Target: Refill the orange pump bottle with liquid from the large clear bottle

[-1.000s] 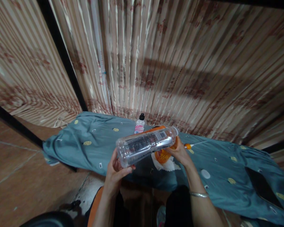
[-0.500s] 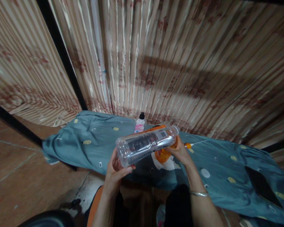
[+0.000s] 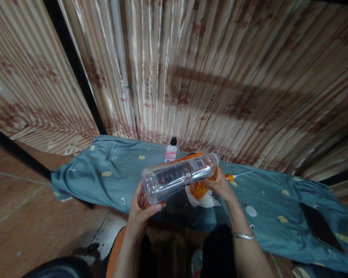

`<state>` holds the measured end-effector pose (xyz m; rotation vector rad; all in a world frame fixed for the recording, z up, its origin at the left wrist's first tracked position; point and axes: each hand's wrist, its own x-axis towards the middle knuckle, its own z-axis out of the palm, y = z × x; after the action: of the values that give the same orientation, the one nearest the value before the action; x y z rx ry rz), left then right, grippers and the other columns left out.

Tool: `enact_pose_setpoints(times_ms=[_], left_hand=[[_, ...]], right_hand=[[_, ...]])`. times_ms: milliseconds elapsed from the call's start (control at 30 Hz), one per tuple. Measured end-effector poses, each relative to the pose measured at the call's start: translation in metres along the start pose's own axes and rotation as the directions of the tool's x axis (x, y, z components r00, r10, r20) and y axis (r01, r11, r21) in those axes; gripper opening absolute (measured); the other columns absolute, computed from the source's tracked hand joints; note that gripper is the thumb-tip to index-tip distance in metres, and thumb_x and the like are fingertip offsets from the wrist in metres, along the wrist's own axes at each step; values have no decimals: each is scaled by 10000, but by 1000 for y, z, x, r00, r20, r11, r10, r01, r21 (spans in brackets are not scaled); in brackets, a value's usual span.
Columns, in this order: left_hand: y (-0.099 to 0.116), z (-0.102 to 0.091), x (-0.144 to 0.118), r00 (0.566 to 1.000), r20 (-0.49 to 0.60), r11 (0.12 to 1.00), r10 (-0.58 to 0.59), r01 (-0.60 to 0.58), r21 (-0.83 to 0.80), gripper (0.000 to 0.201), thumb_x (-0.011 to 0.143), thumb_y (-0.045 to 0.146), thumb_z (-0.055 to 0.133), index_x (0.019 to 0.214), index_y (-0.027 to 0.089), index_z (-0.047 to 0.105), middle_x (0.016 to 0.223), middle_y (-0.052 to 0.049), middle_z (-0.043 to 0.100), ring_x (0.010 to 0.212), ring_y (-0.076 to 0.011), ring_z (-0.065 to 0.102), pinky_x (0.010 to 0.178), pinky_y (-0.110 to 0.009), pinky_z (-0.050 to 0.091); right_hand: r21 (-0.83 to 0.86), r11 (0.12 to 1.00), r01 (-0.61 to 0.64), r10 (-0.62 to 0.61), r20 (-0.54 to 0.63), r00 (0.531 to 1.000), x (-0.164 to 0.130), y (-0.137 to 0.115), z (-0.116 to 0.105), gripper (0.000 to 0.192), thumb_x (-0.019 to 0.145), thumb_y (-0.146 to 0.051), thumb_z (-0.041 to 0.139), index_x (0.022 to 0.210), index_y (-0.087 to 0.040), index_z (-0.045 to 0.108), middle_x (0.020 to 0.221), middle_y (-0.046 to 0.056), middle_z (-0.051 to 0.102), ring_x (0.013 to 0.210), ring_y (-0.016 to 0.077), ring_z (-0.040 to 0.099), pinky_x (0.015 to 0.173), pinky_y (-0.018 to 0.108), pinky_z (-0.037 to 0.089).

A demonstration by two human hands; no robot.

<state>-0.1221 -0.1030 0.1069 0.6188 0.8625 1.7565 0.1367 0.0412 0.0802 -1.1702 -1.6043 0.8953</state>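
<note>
A large clear plastic bottle [image 3: 176, 175] with an orange and printed label is held tilted, its neck up at the right. My left hand [image 3: 143, 206] is wrapped around its base end, thumb on the near side. My right hand [image 3: 220, 185] grips near the neck, its fingers partly hidden behind the bottle. Below that hand, an orange translucent item [image 3: 199, 190] lies on a white tissue [image 3: 207, 201]; the bottle and hand cover part of it. Just behind the large bottle stands a small clear bottle [image 3: 171, 153] with a pink label and black cap.
A teal patterned cloth [image 3: 84, 173] covers the low surface. To the right are an orange nozzle-like tip [image 3: 229, 177], a round white disc [image 3: 251, 211] and a dark flat phone-like object [image 3: 320, 227]. Black poles [image 3: 75, 69] and a striped curtain [image 3: 162, 77] stand behind.
Almost nothing differs. Both hands keep the large bottle in the same tilted pose, and the view has shifted very slightly.
</note>
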Motion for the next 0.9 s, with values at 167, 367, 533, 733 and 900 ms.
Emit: enact_pose_setpoints(times_ms=[167, 367, 533, 733, 900], left_hand=[[0, 0, 0, 1000, -3, 1000, -4, 4, -5, 760, 471, 313, 1030, 1159, 202, 727, 1031, -69, 801, 642, -150, 675, 593, -262, 561], [-2, -3, 0, 1000, 4, 1000, -15, 15, -1, 769, 477, 320, 1028, 1175, 210, 723, 1040, -70, 811, 586, -131, 668, 569, -248, 533], [-2, -4, 1, 1000, 13, 1000, -21, 21, 4, 781, 490, 313, 1021, 1203, 216, 716, 1036, -70, 812, 592, -136, 678, 571, -248, 535], [-2, -5, 1, 1000, 15, 1000, -17, 17, -11, 946, 485, 281, 1023, 1348, 245, 636, 1031, -62, 805, 633, -163, 705, 627, -282, 585], [-3, -7, 1, 1000, 19, 1000, -9, 9, -1, 874, 510, 286, 1025, 1277, 245, 608, 898, -16, 788, 617, -159, 703, 602, -254, 564]], right_hand=[[11, 1000, -23, 23, -3, 1000, 1, 2, 0, 942, 606, -569, 936, 1407, -252, 556, 1382, 148, 707, 1305, 383, 656, 1164, 549, 467], [4, 1000, -17, 17, -18, 1000, 0, -2, 1, 890, 606, -573, 930, 1362, -256, 582, 1330, 130, 738, 1264, 369, 680, 1130, 514, 509], [19, 999, -37, 37, -9, 999, 1, -1, 0, 877, 592, -587, 928, 1329, -256, 588, 1343, 133, 724, 1274, 380, 668, 1151, 538, 481], [20, 999, -36, 36, -6, 999, 1, 3, -1, 900, 592, -595, 933, 1342, -255, 572, 1351, 136, 720, 1274, 381, 668, 1153, 546, 477], [14, 999, -28, 28, -5, 1000, 1, 5, -2, 891, 606, -628, 920, 1337, -257, 570, 1374, 132, 711, 1292, 372, 659, 1168, 542, 467]])
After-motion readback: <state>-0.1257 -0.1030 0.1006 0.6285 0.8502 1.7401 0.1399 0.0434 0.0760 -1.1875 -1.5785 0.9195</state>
